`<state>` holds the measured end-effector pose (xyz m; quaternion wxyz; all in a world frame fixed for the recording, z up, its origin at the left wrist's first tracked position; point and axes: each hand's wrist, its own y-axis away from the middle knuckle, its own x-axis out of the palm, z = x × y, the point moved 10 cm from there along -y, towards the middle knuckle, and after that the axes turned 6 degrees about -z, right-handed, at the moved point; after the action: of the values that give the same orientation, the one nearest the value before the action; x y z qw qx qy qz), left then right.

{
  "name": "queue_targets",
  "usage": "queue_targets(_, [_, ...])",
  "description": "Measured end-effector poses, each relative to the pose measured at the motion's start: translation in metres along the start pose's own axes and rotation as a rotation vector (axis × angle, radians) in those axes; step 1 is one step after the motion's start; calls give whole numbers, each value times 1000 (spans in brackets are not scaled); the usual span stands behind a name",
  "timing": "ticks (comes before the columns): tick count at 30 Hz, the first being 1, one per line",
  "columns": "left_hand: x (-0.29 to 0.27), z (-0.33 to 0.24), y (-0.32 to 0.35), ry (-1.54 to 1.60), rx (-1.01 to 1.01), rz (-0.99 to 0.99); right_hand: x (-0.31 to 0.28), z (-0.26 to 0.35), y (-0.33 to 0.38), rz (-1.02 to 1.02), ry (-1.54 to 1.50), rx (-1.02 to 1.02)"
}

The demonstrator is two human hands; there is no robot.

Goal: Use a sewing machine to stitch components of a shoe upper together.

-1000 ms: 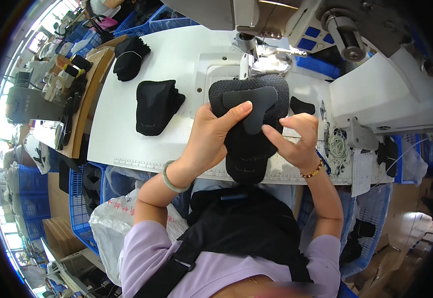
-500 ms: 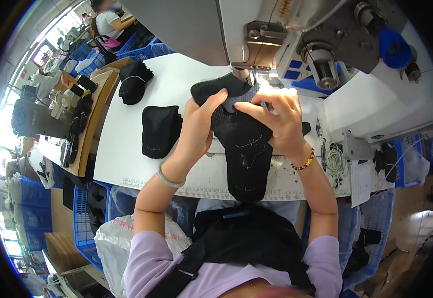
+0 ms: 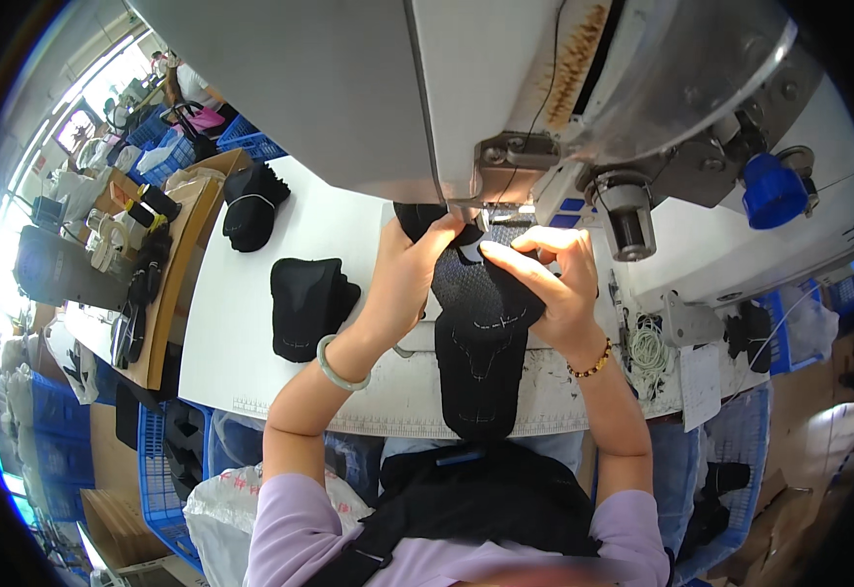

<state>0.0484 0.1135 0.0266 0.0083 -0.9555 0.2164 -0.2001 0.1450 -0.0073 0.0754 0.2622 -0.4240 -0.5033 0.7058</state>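
Observation:
A long black fabric piece [image 3: 481,377] with white stitched marks lies under the head of an industrial sewing machine [image 3: 510,161], its lower end reaching over the table's front edge. My left hand [image 3: 412,269] grips the piece's left side near the needle area, thumb pressed on top. On the other side, my right hand [image 3: 566,289] is closed on the fabric, its fingers bent and one fingertip beside a small pale patch in the middle. The machine head hides the fabric's far end, and the needle tip cannot be made out.
On the white table [image 3: 202,342] to the left lie a black fabric stack [image 3: 311,308] and a tied black bundle [image 3: 251,205]. A coil of pale cord [image 3: 650,352] sits at the right. Blue baskets [image 3: 158,460] stand below the table, and a person [image 3: 192,86] is far left.
The view has shifted, so the machine head looks larger and lower. The fabric's far flap, visible before, is now mostly behind the machine head. Both hands keep hold of the piece.

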Motion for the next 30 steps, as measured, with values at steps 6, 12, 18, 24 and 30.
queue_targets(6, [0, 7, 2, -15, -51, 16, 0, 0, 0, 35, 5, 14])
queue_targets(12, [1, -1, 1, -126, -35, 95, 3, 1, -1, 80, 26, 3])
queue_targets(18, [5, -1, 2, -153, -131, 180, 0, -2, 18, 73, 58, -117])
queue_targets(24, [4, 0, 0, -126, -146, 188, 6, 8, 4, 153, 104, -180])
queue_targets(30, [3, 3, 4, -67, -145, 168, 4, 13, 4, 129, 104, -184])
